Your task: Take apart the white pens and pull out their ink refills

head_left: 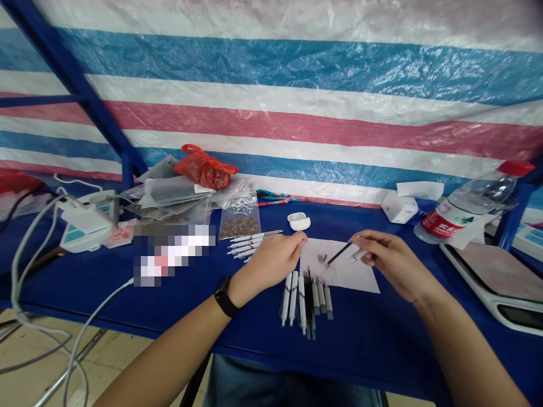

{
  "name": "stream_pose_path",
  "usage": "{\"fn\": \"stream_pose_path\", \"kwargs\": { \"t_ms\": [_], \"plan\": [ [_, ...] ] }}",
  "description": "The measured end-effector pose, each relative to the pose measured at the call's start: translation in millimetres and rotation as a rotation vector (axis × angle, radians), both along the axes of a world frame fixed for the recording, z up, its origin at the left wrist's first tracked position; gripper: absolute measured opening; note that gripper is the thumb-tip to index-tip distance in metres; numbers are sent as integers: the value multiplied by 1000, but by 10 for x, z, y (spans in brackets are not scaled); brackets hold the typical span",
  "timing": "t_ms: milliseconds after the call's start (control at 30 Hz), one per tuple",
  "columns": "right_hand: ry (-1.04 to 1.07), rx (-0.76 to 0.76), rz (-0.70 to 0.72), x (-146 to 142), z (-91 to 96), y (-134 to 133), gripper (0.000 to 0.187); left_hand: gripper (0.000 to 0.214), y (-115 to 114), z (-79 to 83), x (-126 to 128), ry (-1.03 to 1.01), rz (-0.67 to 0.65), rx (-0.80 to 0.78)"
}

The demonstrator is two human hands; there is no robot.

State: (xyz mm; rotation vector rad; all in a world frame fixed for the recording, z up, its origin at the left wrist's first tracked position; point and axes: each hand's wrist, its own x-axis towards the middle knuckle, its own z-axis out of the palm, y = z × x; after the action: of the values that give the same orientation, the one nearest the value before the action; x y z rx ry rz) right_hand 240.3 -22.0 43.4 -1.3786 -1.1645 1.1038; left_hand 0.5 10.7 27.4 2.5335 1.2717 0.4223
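My right hand (388, 263) pinches a thin dark pen refill (339, 254) with a yellowish lower end, over a white paper sheet (360, 277). A short pale piece (355, 258) shows beside its fingers. My left hand (275, 259) is closed at the sheet's left edge; whatever its fingertips hold, if anything, is hidden. Small grey pieces (322, 258) lie on the paper. Nearer me are white pen barrels (293, 299), several dark refills (313, 311) and grey-and-clear pen parts (323, 298). White pens (250, 243) lie in a row left of my left hand.
Behind are a white earphone case (299, 220), a bag of brown bits (240, 223) and a red plastic bag (206, 168). A bottle (466, 206) and a scale (500, 282) stand right. Cables (91, 316) cross the blue table's (178, 305) left side.
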Motion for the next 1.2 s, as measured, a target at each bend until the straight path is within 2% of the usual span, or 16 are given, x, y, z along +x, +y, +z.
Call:
{"fn": "stream_pose_path", "kwargs": {
  "t_ms": [133,233,400,567,733,900,1067,1200],
  "plan": [
    [-185,-110,379,-121,-72,-63,28,20,34,29,-50,35,20,-28],
    [-288,-85,500,-242,-144,-95,24,19,34,25,-51,87,-6,-70],
    [-350,-26,462,-305,-216,-87,28,17,16,11,-42,142,-23,-121],
    [-387,-19,415,-253,-187,-72,33,15,5,75,-49,167,-47,-192],
    [-437,-49,502,-125,-113,-78,27,12,-12,112,-60,185,-47,-189],
    [-574,-139,636,5,-52,-105,20,19,-4,86,-43,174,-41,-81],
    [-615,-201,703,-46,-62,-132,21,22,-16,65,20,45,-56,29],
    [-654,-115,671,-66,-69,-130,25,21,-48,48,61,-148,-94,60]
  ]
}}
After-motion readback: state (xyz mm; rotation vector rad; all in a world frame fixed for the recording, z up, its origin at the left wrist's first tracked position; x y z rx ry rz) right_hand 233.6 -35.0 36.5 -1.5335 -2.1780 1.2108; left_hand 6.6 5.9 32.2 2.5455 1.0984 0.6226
